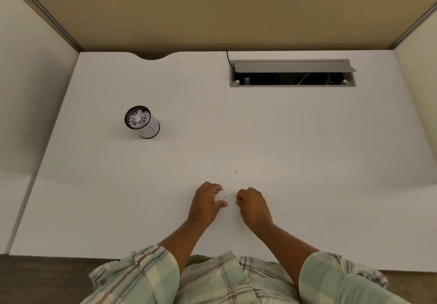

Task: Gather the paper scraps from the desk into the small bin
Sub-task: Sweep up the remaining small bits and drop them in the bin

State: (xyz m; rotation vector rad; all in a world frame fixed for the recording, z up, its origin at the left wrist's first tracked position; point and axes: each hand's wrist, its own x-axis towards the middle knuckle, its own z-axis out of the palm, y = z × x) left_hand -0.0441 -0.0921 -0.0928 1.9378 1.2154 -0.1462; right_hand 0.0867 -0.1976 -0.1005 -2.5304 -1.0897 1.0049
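Near the bench (283, 138) edge, both hands rest knuckles-up: left (208, 200) pinches a tiny scrap (224, 196), right (251, 203) is fisted. Bin (143, 121) stands far left.

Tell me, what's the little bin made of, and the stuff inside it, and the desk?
The small bin looks like black wire mesh, probably metal: a fine grid shows inside its rim, and a white label wraps the outside. The scraps inside look like crumpled white paper, creased and printed. The desk looks like smooth, matte white laminate or painted board; its core cannot be told.
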